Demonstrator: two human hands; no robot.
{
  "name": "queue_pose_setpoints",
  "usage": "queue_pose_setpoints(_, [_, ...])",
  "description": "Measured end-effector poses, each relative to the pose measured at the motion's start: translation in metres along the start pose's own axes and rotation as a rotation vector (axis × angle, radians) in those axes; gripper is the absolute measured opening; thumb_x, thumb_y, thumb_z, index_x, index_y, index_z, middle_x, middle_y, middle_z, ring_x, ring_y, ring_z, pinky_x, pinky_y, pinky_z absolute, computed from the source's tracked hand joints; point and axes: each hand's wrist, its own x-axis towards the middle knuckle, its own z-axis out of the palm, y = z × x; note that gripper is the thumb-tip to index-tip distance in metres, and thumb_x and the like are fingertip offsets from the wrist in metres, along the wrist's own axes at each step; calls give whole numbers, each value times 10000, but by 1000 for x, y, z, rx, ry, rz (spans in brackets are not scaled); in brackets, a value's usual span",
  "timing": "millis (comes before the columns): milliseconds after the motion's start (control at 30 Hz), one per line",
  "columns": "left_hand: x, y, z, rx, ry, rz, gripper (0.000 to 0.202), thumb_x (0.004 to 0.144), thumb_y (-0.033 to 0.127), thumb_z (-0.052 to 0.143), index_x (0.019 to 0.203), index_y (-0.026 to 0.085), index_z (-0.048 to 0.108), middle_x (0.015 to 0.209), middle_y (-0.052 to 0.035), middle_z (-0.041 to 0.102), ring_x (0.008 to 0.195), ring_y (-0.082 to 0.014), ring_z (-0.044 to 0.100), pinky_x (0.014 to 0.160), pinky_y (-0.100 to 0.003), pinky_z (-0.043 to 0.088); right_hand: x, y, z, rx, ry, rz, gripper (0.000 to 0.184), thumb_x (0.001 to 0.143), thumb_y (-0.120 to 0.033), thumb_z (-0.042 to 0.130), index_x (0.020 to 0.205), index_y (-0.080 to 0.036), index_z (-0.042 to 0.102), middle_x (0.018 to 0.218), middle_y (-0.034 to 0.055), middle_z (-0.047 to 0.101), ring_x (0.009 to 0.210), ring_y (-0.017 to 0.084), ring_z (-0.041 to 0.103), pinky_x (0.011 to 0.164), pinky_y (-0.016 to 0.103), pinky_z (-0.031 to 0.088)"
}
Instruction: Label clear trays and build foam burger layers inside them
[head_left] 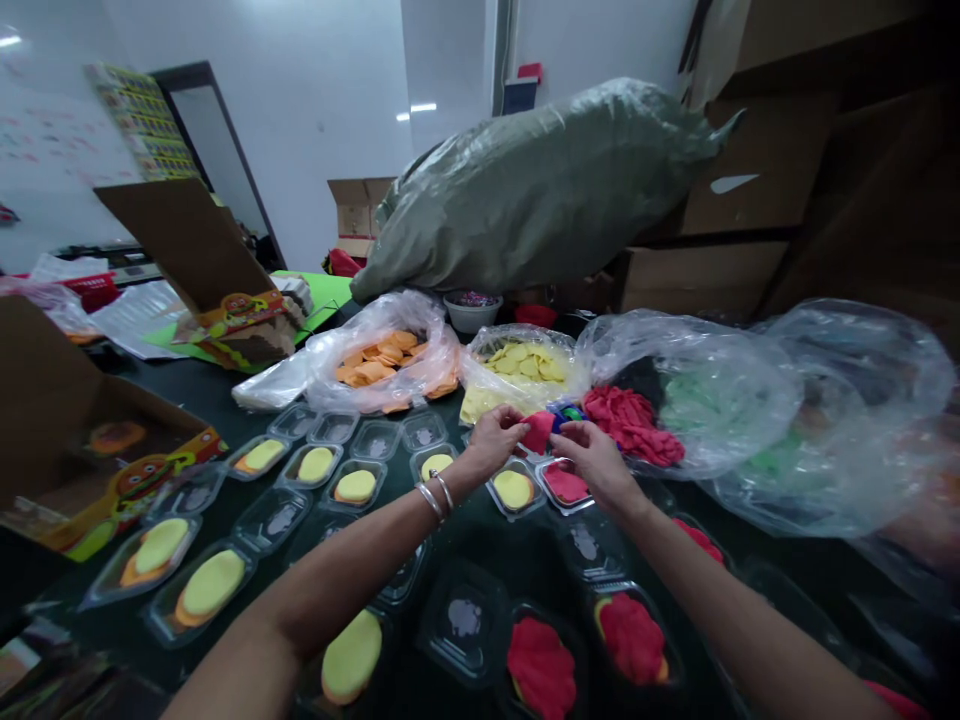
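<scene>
Between my two hands is a soft, thin red piece [537, 432], raised above the clear plastic boxes. My left hand [496, 440], with silver bangles at the wrist, pinches its left side. The fingers of my right hand [595, 460] are closed at its right edge. Just below, one clear box [568, 484] holds a red piece on top, and the box beside it has a pale yellow disc [514, 489] over an orange one. Behind my right hand lies a heap of red pieces [634, 425], with something blue and green [570, 414] at its left.
Open plastic bags of orange pieces [382, 357] and yellow pieces [525, 360] stand behind the boxes. Clear bags with green contents [720, 400] lie at the right. Cardboard boxes [187, 240] stand left, and a large grey-green sack [547, 190] spans the back. Several lidded-type clear trays [465, 620] cover the dark table.
</scene>
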Motion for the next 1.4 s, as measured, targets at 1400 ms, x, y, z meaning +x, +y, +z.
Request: queue_pose_setpoints(1400, [-31, -10, -5, 82, -32, -14, 148, 698, 120, 607, 834, 124, 550, 725, 24, 560, 587, -70, 526, 545, -182, 443, -32, -2, 12, -351, -65, -129, 267, 706, -452, 563, 734, -195, 498, 643, -26, 572, 552, 126, 545, 535, 250, 431])
